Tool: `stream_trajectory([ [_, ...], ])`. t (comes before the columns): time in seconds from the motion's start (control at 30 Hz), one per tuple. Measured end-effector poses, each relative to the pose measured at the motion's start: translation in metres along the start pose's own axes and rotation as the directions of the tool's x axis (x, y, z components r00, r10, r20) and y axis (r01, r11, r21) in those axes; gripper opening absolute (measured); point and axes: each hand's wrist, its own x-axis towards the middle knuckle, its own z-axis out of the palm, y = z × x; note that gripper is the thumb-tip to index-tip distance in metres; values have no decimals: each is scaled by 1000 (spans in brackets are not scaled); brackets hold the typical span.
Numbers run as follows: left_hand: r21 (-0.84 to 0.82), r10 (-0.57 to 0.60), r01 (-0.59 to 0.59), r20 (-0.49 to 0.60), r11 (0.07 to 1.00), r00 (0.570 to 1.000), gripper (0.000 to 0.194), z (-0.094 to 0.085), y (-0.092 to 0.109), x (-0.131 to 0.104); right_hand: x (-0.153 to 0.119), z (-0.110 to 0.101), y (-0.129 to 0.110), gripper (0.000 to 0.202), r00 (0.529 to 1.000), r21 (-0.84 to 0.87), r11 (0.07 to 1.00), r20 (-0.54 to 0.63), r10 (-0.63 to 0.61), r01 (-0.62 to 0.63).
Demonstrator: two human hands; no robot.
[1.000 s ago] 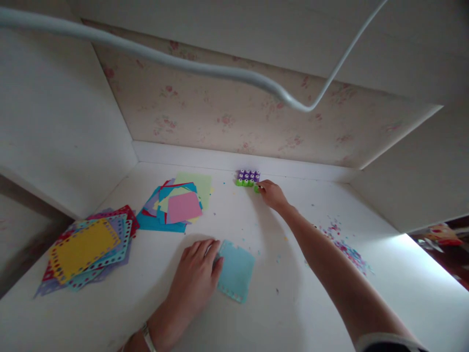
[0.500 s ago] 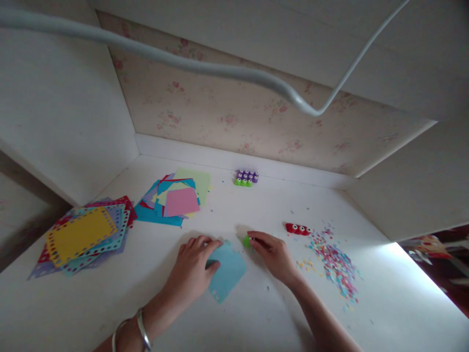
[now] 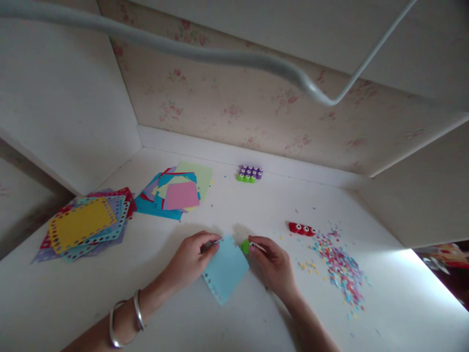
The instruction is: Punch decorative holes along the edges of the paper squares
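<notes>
From where I stand, the pale blue paper (image 3: 226, 271) lies turned like a diamond on the white tabletop (image 3: 252, 325), one corner toward the person; it's so near square that I can't pick out a long axis, and a row of holes follows its lower-left edge. The left hand (image 3: 192, 254) pinches its upper-left edge, while the right hand's (image 3: 274, 266) fingers are closed round a small green punch (image 3: 245, 246) at its upper-right edge. Tabletop spreads nearside, with confetti (image 3: 342, 266) well off right.
</notes>
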Motion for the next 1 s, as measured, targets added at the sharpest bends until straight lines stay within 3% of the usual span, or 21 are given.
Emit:
stream_trajectory([
  [0.67,-155,-99,113,95,981,991,26,-3,-3,2,-6,4,-2,14,997,54,997,50,-60,58],
  [1.0,-159,-117,137,129,978,985,26,-3,-5,2,-5,3,1,14,988,-55,989,89,-130,135],
])
